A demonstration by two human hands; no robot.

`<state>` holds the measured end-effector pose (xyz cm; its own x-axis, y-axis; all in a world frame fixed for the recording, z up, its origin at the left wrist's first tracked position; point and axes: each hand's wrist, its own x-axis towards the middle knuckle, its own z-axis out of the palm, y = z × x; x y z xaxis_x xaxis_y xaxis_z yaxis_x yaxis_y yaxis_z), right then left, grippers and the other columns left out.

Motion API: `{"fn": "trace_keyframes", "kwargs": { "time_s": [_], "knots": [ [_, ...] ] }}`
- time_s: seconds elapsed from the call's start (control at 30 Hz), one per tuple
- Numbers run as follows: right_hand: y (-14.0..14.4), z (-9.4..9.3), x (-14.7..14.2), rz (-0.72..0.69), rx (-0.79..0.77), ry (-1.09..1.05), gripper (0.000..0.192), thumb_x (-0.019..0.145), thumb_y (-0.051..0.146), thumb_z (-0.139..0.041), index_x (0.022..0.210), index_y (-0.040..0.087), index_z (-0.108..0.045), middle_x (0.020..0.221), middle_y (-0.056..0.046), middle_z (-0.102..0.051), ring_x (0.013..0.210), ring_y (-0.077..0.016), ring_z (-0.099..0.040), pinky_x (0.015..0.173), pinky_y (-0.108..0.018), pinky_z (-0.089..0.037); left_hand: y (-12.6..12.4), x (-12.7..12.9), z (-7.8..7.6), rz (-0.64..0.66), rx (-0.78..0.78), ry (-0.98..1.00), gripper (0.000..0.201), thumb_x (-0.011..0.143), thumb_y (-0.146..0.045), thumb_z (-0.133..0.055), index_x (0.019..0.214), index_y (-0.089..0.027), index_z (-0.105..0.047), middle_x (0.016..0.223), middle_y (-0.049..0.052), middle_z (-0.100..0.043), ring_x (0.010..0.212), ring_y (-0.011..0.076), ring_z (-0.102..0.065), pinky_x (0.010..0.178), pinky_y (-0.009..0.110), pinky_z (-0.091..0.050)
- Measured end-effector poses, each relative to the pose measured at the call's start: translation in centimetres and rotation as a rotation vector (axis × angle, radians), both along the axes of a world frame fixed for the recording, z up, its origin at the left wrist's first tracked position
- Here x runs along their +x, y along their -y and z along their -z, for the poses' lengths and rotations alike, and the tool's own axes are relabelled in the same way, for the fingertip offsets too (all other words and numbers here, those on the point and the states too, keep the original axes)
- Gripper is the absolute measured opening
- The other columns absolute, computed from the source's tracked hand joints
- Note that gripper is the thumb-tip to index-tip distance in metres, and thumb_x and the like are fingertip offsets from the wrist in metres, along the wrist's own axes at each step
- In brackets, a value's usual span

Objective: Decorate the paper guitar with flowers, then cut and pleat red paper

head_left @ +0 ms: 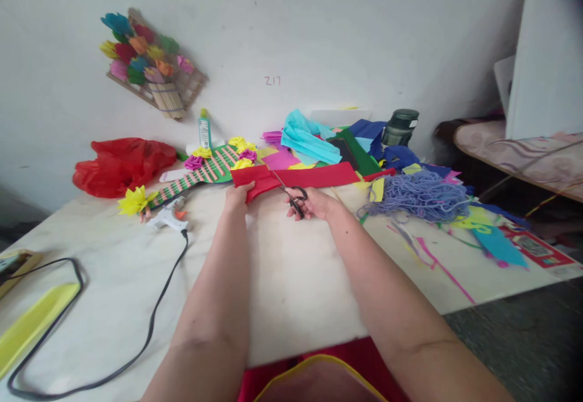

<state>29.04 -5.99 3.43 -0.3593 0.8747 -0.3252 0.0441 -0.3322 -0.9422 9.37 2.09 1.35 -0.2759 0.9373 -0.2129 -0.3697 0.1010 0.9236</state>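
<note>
In the head view, with the scissors as the clock's centre and the wall at twelve, the red strip runs across just beyond them, from about ten o'clock round to two. The left hand, at nine, has its fingers pinched narrow on the strip's left end. The right hand has its fingers curled through and around the scissors' handles, the blades angled toward eleven and set at the strip; how far the blades are parted I cannot tell. The step in hand looks like a cut across the strip, close to the left hand. As I judge it, the next move calls for left fingers that hold the strip taut and clear of the tips, and a steady squeeze from the right. The guitar lies at ten, past the left hand; the glue gun at nine, its cord at eight; the jar at two, the yarn at three
</note>
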Motion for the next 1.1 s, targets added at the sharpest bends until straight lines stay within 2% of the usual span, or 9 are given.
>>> {"fn": "trace_keyframes", "kwargs": {
  "time_s": [0.3,0.63,0.83,1.1],
  "knots": [
    [-0.1,0.5,0.0,0.003,-0.02,-0.055,0.043,0.079,0.059,-0.048,0.083,0.017,-0.053,0.059,-0.003,-0.063,0.046,-0.0102,-0.056,0.033,-0.017,-0.028,-0.4,-0.1,1.5,0.033,0.235,-0.02,0.028,0.054,-0.012,-0.074,0.08,-0.013,-0.066,0.083,0.008,-0.068,0.075,0.0184,-0.065,0.072,0.032,-0.053],
    [0.0,0.8,-0.4,0.058,0.025,-0.092,0.041,0.078,0.056,-0.051,0.086,0.016,-0.054,0.053,0.001,-0.057,0.041,-0.008,-0.051,0.031,-0.016,-0.024,-0.2,-0.2,1.5,0.024,0.252,-0.037,0.032,0.05,-0.015,-0.077,0.08,-0.013,-0.066,0.085,0.009,-0.068,0.078,0.0201,-0.065,0.073,0.033,-0.054],
    [0.0,1.0,-0.8,0.097,0.107,-0.071,0.044,0.072,0.059,-0.058,0.081,0.016,-0.054,0.051,0.002,-0.055,0.038,-0.0072,-0.049,0.028,-0.016,-0.022,0.0,-0.1,0.8,0.007,0.149,-0.047,0.027,0.052,-0.011,-0.074,0.078,-0.013,-0.066,0.082,0.009,-0.068,0.074,0.0212,-0.065,0.069,0.034,-0.054],
    [-0.2,1.3,-1.0,0.093,0.113,-0.071,0.046,0.071,0.059,-0.06,0.081,0.015,-0.055,0.051,0.002,-0.055,0.038,-0.0074,-0.05,0.027,-0.016,-0.023,-0.3,-0.2,0.1,-0.027,-0.001,0.005,0.02,0.056,-0.001,-0.068,0.072,-0.012,-0.062,0.072,0.006,-0.065,0.068,0.0179,-0.064,0.065,0.032,-0.055]
  ]
}}
